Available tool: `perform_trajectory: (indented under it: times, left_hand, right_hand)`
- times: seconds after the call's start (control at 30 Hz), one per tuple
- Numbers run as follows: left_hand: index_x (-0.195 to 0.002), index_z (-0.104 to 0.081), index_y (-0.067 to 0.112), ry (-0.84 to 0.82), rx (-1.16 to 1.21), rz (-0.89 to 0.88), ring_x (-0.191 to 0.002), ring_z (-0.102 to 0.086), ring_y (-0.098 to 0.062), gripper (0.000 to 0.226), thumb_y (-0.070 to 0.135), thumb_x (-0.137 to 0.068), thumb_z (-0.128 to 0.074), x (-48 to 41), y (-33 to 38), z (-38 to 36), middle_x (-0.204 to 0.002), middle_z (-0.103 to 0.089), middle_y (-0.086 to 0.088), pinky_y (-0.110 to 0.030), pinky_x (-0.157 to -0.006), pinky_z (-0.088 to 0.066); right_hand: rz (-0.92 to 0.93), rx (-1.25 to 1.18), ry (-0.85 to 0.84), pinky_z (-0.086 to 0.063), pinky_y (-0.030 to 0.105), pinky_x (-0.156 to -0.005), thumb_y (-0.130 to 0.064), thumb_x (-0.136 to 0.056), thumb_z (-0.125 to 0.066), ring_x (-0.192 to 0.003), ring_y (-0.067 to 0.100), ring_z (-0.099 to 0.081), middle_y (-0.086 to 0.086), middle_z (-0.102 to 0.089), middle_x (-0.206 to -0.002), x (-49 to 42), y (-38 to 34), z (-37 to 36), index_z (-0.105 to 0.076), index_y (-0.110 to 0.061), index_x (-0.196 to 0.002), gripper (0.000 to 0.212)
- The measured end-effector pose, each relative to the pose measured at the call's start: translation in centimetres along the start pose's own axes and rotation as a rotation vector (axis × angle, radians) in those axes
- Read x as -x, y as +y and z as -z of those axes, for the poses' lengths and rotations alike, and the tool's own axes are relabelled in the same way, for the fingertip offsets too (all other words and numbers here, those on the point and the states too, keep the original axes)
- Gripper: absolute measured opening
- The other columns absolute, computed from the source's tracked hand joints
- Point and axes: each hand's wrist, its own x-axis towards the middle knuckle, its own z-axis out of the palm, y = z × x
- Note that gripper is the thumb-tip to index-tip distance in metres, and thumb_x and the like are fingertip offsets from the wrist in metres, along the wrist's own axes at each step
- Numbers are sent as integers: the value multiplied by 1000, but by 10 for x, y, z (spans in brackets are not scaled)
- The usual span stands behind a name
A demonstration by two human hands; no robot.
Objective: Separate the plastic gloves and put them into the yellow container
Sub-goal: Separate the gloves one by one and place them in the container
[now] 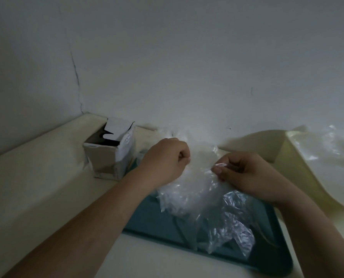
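Head view: left hand (164, 160) and right hand (245, 173), each grip curled tight, pinch plastic gloves (199, 189).

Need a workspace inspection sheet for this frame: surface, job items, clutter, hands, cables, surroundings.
Surface: pale cream table with a teal tray lying on it.
Job's things: bunch of clear plastic gloves held over the tray, lower part hanging down to it; yellow container at right, with crinkled film inside.
Clutter: opened cardboard box at back left, beside the tray.
Hands: left hand curled on the bunch's top; right hand pinches it with fingertips.
Cables: nothing seen.
Surroundings: white wall, crack at left; dim light.
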Motion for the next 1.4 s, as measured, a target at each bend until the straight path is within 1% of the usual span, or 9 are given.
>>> perform_trajectory:
  times: [0.27,0.5,0.67,0.83,0.9,0.97,1.07,1.23,1.4]
  left_hand:
    - [-101,-69,20,530,656,65,-84,-71,0,4,23,-102,-66,1,31,40,-91,-77,8,-13,-70,-52]
    - [-109,-78,7,-134,1345,388,-85,-74,-17,16,10,-94,-73,7,44,40,-100,-78,-9,-26,-66,-60]
    - [-110,-73,10,-258,1367,434,-86,-69,-29,27,1,-84,-75,12,45,27,-100,-76,-14,-36,-75,-53]
    - [-68,-75,8,-60,1530,530,-51,-61,-12,34,17,-99,-65,10,57,27,-59,-64,-4,-21,-55,-58]
    - [-101,-76,5,-137,1583,476,-78,-73,-21,45,49,-96,-66,5,51,29,-85,-74,-7,-40,-81,-65]
    - [-128,-65,6,-277,1491,405,-106,-76,-31,80,71,-81,-65,7,43,30,-116,-76,-13,-37,-82,-63]
    - [-133,-64,3,-398,1462,225,-121,-70,-30,99,68,-62,-85,10,31,27,-133,-71,-14,-34,-85,-62]
    - [-110,-80,17,-81,1223,262,-111,-72,-19,20,27,-93,-74,3,32,17,-115,-79,-1,-34,-88,-60]
    - [-104,-76,6,143,1253,332,-110,-74,-29,18,18,-103,-62,-4,29,24,-110,-79,-11,-32,-74,-61]
  right_hand:
    - [127,-177,107,-50,27,-71,-32,-93,-68,-73,12,-65,13,-72,-81,3,-10,1,-74,-3,-87,30]
    - [240,-459,32,-35,52,-115,-45,-83,-82,-146,25,-43,4,-56,-148,1,-10,9,-79,-9,-91,37]
    - [95,-650,13,-52,27,-72,-36,-83,-82,-75,16,-66,5,-70,-82,3,-9,-1,-76,-11,-79,27]
    - [-26,-681,208,-51,36,-72,-20,-87,-74,-72,26,-64,18,-69,-78,-2,-3,-2,-76,-1,-84,20]
    - [-67,-724,293,-49,45,-78,-20,-86,-79,-76,32,-62,23,-68,-81,-4,1,1,-75,3,-86,24]
    - [-87,-717,346,-47,48,-77,-20,-86,-80,-75,33,-60,23,-66,-79,-4,3,4,-75,4,-84,25]
    - [-115,-693,387,-48,43,-74,-19,-88,-77,-70,29,-61,21,-68,-75,-6,6,4,-77,0,-82,20]
    - [-175,-593,441,-49,46,-72,-15,-91,-77,-72,31,-61,25,-68,-76,-8,16,5,-76,2,-81,20]
    - [-264,-101,347,-47,33,-55,-15,-93,-70,-56,17,-56,21,-69,-66,-4,22,9,-74,-1,-78,21]
